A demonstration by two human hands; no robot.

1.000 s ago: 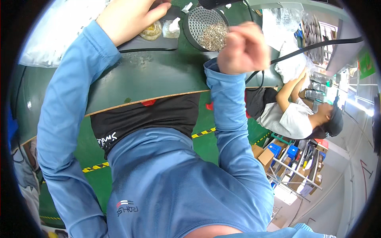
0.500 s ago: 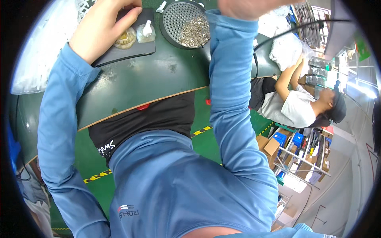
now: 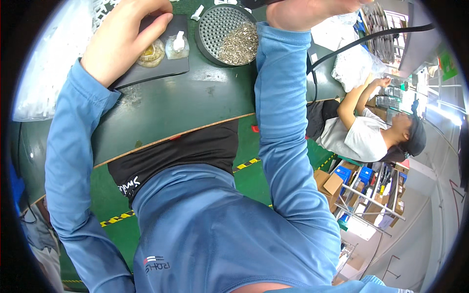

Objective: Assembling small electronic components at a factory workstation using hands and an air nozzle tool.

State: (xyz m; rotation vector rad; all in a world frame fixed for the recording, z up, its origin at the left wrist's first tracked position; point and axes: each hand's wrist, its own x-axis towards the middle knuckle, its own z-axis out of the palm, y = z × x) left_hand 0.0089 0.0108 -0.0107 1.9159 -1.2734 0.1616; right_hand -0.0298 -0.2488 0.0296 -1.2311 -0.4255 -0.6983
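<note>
My left hand (image 3: 119, 41) hovers over a flat black pad (image 3: 168, 67), its thumb and curled fingers drawn close together. What lies between the fingertips is hidden. Beside the thumb sit a small round container (image 3: 152, 54) with yellowish contents and a clear container (image 3: 176, 49) with a white top. My right hand (image 3: 298, 13) is raised at the upper edge, its fingers partly cut off. It grips a dark object (image 3: 256, 3), of which only an end shows. Below that object stands a round dark tray (image 3: 207, 36) with a dimpled base, holding a heap of small metal screws (image 3: 238, 45).
A clear plastic bag of white parts (image 3: 51, 73) lies at left on the green table (image 3: 195, 95). Small white pieces (image 3: 198, 12) lie near the tray. A black cable (image 3: 371, 34) crosses at right. Another person (image 3: 356, 132) handles a white bag (image 3: 351, 66); shelves (image 3: 371, 195) stand behind.
My right hand has come slightly lower, bringing the dark object's end into view. My left hand stays almost in place. The other person's hand has lifted off the bag.
</note>
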